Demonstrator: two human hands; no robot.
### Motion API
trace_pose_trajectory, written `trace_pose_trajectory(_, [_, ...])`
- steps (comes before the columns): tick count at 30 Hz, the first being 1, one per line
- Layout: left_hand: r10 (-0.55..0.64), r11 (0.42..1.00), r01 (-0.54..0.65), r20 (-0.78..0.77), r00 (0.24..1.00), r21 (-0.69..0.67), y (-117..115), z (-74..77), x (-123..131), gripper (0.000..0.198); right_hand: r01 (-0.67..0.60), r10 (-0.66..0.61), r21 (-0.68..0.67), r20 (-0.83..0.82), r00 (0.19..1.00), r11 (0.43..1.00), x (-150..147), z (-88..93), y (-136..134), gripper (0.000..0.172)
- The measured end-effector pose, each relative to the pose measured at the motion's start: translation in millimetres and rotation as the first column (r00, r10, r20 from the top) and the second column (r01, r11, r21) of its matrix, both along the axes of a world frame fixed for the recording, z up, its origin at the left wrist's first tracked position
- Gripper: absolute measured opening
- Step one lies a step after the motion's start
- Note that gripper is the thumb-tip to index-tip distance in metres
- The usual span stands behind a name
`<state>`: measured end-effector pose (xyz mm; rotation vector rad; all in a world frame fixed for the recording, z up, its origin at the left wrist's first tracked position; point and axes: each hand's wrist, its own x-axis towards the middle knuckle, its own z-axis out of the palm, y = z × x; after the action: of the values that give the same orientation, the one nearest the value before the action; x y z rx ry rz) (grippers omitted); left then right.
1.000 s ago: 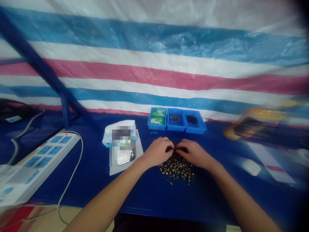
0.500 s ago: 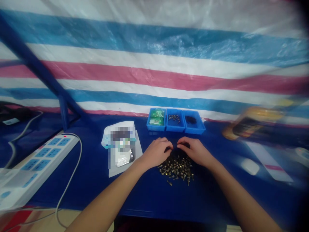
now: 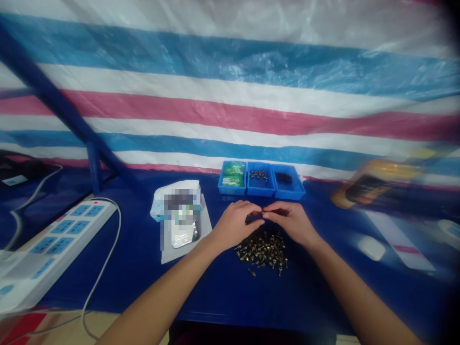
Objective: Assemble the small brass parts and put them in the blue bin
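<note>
1. Brass-toned metal pieces lie in a loose pile (image 3: pixel 262 251) on the dark blue, glossy surface (image 3: pixel 302 292), in the head view; one stray piece (image 3: pixel 252 272) rests just apart, at the near edge.
2. Above the pile's far side, the left hand (image 3: pixel 237 221) and right hand (image 3: pixel 293 220) meet at the fingertips. The left thumb and forefinger curve around a gap; the right ones lie nearly together. Something tiny may be pinched where they meet, but I cannot tell whether either hand's fingers are clamped on it.
3. Each piece looks slim, with a thicker end. I judge them light, stiff and hard to break, perhaps slippery; a thumb-and-forefinger pinch around the thicker end should suit.
4. Three blue, straight-walled trays, probably plastic, stand in a row beyond the hands: the left tray (image 3: pixel 233 190) bears shiny green packets, the middle tray (image 3: pixel 261 192) small metallic bits, the right tray (image 3: pixel 290 195) a dark, fine-grained heap, too small to identify.
5. Striped sheeting (image 3: pixel 223 110), creased and glossy, hangs behind.
</note>
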<state>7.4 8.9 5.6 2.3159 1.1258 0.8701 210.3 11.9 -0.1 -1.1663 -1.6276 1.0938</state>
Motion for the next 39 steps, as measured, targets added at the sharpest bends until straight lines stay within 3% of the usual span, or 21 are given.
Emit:
trace_pose_trajectory(8, [0.032, 0.999, -0.034, 0.063, 0.997, 0.016, 2, -1.3, -1, 0.014, -0.104, 0.103, 0.054, 0.034, 0.994, 0.993, -1, 0.0, 0, 0.020])
trace_pose_trajectory(16, [0.021, 1.000, -0.020, 0.103, 0.994, -0.011, 0, 1.8, 0, 0.013, -0.077, 0.037, 0.199, 0.195, 0.980, 0.977, -3, 0.9, -3, 0.015])
trace_pose_trajectory(21, [0.066, 0.997, -0.061, 0.096, 0.993, -0.049, -1, 5.0, 0, 0.023, -0.070, 0.034, 0.145, 0.237, 0.971, 0.987, -3, 5.4, -5, 0.029])
trace_pose_trajectory(26, [0.096, 0.994, -0.090, 0.104, 0.990, -0.060, 1, 3.0, -1, 0.018, -0.023, 0.020, 0.007, 0.325, 0.945, 1.000, 2, -0.7, 2, 0.045])
trace_pose_trajectory(29, [0.093, 0.995, -0.088, 0.101, 0.991, -0.052, 1, 1.7, -1, 0.017, 0.010, 0.004, -0.053, 0.268, 0.963, 0.999, 3, -3.6, 6, 0.046])
trace_pose_trajectory(32, [0.090, 0.995, -0.086, 0.091, 0.992, -0.050, 2, 1.4, -1, 0.017, 0.054, -0.054, -0.081, 0.009, 0.999, 0.995, 3, -2.5, 7, 0.035])
trace_pose_trajectory(34, [0.092, 0.995, -0.088, 0.086, 0.992, -0.051, 2, 1.2, -1, 0.017, 0.074, -0.084, -0.087, -0.121, 0.989, 0.993, 3, -0.4, 7, 0.046])
trace_pose_trajectory(36, [0.090, 0.995, -0.086, 0.079, 0.993, -0.053, 3, 0.9, -1, 0.017, 0.067, -0.073, -0.059, -0.106, 0.992, 0.996, 7, 2.3, 7, 0.047])
trace_pose_trajectory(39, [0.092, 0.994, -0.088, 0.054, 0.994, -0.062, 3, -0.3, -2, 0.017, -0.046, 0.046, 0.001, 0.114, 0.992, 0.999, 18, 7.2, 6, 0.033])
